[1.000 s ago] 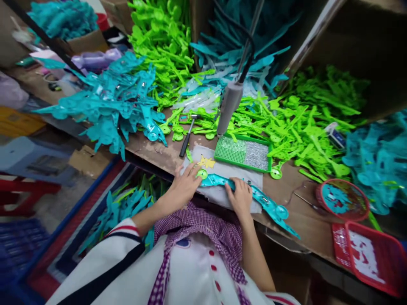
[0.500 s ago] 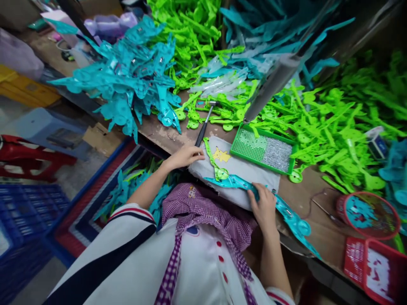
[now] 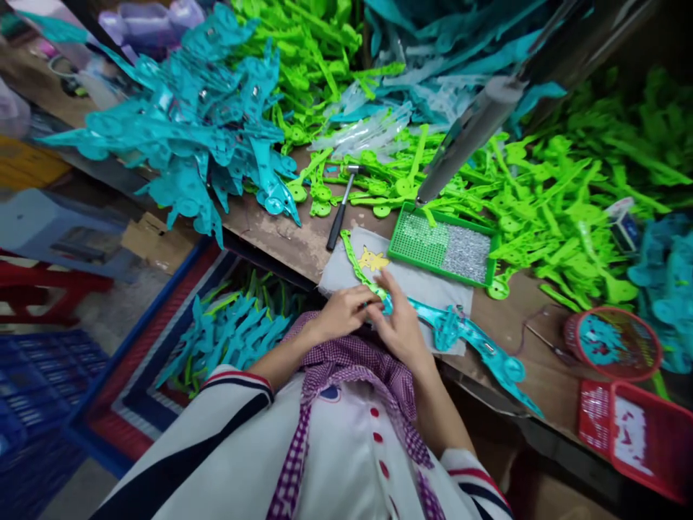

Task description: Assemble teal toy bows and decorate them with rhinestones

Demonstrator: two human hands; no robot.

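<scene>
We're seating the green strip [image 3: 362, 273] on the teal part [image 3: 460, 334] — both hands [image 3: 340, 315] [image 3: 399, 328] seemingly pinching it — alignment comes next.

We saw a teal plastic part [image 3: 460, 336] lying on a grey cloth [image 3: 422, 285] printed with a yellow figure, a lime-green strip [image 3: 354, 261] across it. Just beyond sat a green tray [image 3: 422, 242] of silvery bits. A black-handled hammer [image 3: 340, 211] lay on the brown bench [image 3: 281, 235]; red baskets [image 3: 633, 426] stood at right.
</scene>
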